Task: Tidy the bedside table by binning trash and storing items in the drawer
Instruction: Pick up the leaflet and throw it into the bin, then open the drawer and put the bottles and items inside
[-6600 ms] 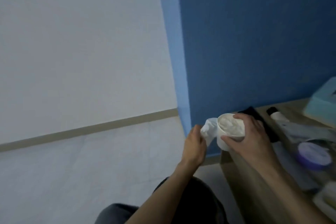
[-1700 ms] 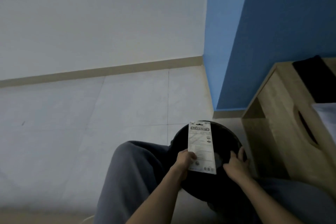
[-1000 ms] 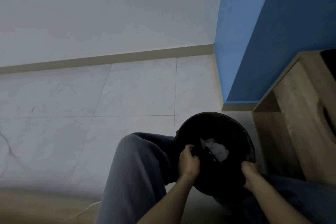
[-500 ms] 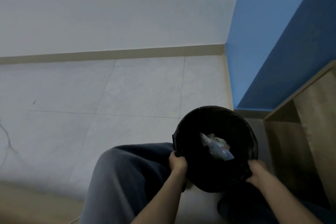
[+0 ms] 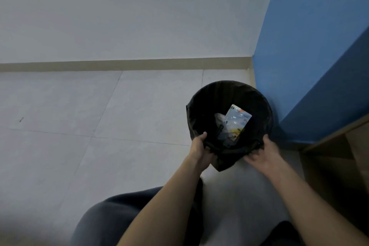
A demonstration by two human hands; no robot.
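Head view, looking down at a pale tiled floor (image 5: 99,126) that meets a white wall (image 5: 119,10) along a beige skirting strip (image 5: 119,65). At about seven o'clock a grey trouser leg (image 5: 111,219) fills the bottom edge.

Just right of centre, the left hand (image 5: 200,151) is closed on the near rim of a round black bin (image 5: 229,90), thumb hooked over the edge at the bin's eight o'clock and the fingers curled beneath, gathering the loose black liner that bunches below the rim.

Inside the bin a flat clear-fronted package (image 5: 234,124) leans tilted, its top corner toward one o'clock. It carries orange and yellow patches and a few dark characters along its left edge, too small and blurred to read. Behind it, toward ten o'clock, sits a crumpled white tissue (image 5: 219,118), partly covered by the package.

The right hand (image 5: 263,154) grips the rim at the bin's four o'clock, thumb up on the edge, fingers spread and curled against the liner on the outside.

Beyond the bin at two o'clock stands a blue wall (image 5: 311,46). At four o'clock the wooden bedside table (image 5: 339,156) shows only its side panel and top edge; its drawer is out of sight.
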